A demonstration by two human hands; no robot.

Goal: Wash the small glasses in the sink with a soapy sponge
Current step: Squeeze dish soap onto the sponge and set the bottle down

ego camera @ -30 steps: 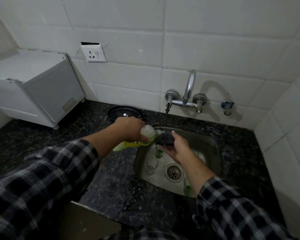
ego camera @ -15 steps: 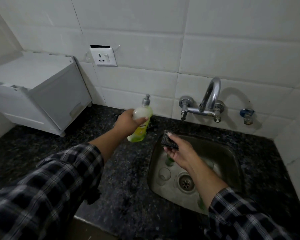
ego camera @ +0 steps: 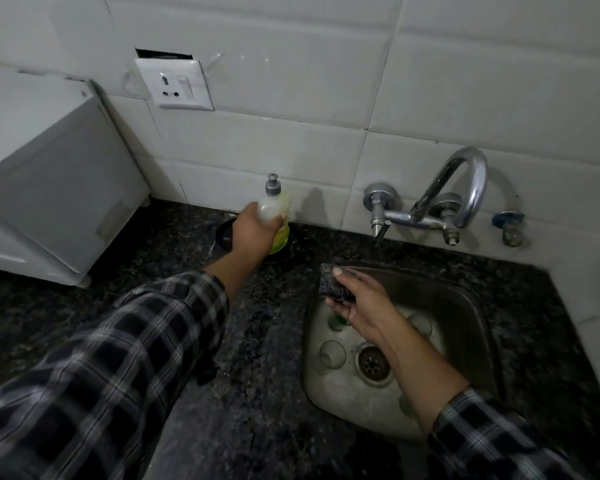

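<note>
Head view, single frame, itemised.

Left hand (ego camera: 253,233): wrapped around a soap bottle (ego camera: 277,216), translucent plastic, yellow-green liquid, grey cap; held upright over the back of the counter near the wall, above a dark round dish (ego camera: 224,233) (largely hidden by the hand).

Right hand (ego camera: 364,303): fingers closed on a sponge (ego camera: 333,284), a dark, coarse rectangular pad, held above the back-left corner of the sink.

Sink (ego camera: 465,299): dull steel, square with rounded corners, round slotted drain (ego camera: 373,363).

Small glasses: one clear, upright, left of the drain (ego camera: 331,355); one green-tinted, part hidden under the right hand (ego camera: 336,322); one clear behind the wrist (ego camera: 420,323); one greenish at the front, blurred (ego camera: 406,405).

Counter (ego camera: 257,393): black speckled stone, polished.

Tap (ego camera: 440,202): chromed, wall-mounted, arched spout.

Wall: white glazed tile; white socket plate (ego camera: 174,84).

White boxy appliance (ego camera: 42,174), left.

Sleeves: dark plaid cloth.
</note>
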